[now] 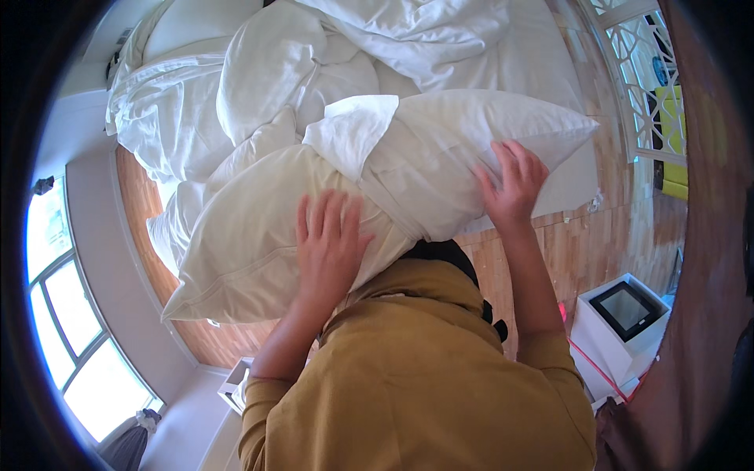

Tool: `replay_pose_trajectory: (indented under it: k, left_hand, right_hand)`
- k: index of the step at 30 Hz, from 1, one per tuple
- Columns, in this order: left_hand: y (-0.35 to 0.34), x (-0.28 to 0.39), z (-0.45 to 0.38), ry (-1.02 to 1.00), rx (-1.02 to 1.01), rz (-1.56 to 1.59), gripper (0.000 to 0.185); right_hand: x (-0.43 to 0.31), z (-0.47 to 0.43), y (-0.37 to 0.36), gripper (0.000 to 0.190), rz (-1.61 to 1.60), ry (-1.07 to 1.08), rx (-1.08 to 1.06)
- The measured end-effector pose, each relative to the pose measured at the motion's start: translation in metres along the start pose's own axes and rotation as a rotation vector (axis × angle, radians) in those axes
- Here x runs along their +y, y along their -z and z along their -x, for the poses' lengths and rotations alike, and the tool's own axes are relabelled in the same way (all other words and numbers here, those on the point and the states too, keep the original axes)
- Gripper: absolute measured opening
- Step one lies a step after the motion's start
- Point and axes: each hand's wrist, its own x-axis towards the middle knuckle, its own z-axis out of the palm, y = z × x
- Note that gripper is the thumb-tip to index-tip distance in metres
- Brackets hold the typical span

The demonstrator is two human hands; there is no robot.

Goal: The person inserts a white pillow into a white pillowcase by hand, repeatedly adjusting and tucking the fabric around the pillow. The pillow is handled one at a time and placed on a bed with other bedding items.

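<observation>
A plump pillow lies across the near side of the bed, right in front of my body. Its left part, a cream pillow, shows uncovered, while a white pillowcase wraps the right part. One flap of the case is folded back near the middle. My left hand rests flat on the cream part with its fingers spread. On the white case, toward the right end, my right hand has its thumb apart from its curved fingers and grips nothing that I can see.
Rumpled white bedding and another white pillow lie beyond. Wood flooring borders the bed. At the right are a white cabinet with a dark-framed top and a white lattice screen. Windows are at the left.
</observation>
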Motion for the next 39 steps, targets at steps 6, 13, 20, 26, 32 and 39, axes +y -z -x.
replay_pose_trajectory:
  k: [6,13,20,26,32,39]
  left_hand:
    - [-0.047,-0.014,-0.015,0.151,-0.12,-0.09,0.055]
    - [-0.068,-0.025,0.005,0.083,-0.07,0.009,0.034]
    - [-0.018,-0.024,0.029,-0.007,0.053,0.113,0.021]
    - [-0.033,-0.005,0.049,-0.042,-0.048,0.223,0.028]
    - [-0.011,-0.015,0.03,0.025,-0.252,0.064,0.023]
    - [-0.059,-0.094,-0.035,0.43,-0.394,-0.295,0.055]
  right_hand:
    - [-0.006,-0.006,-0.039,0.023,0.051,0.035,-0.206]
    - [-0.003,-0.001,-0.026,0.018,0.055,0.063,-0.089]
    - [0.045,0.001,0.003,0.019,0.3,-0.054,0.086]
    - [0.068,0.049,-0.008,0.013,0.37,-0.347,-0.155]
    - [0.032,-0.008,0.007,0.024,0.038,-0.156,-0.181]
    - [0.008,-0.047,-0.087,0.028,0.217,-0.097,-0.663]
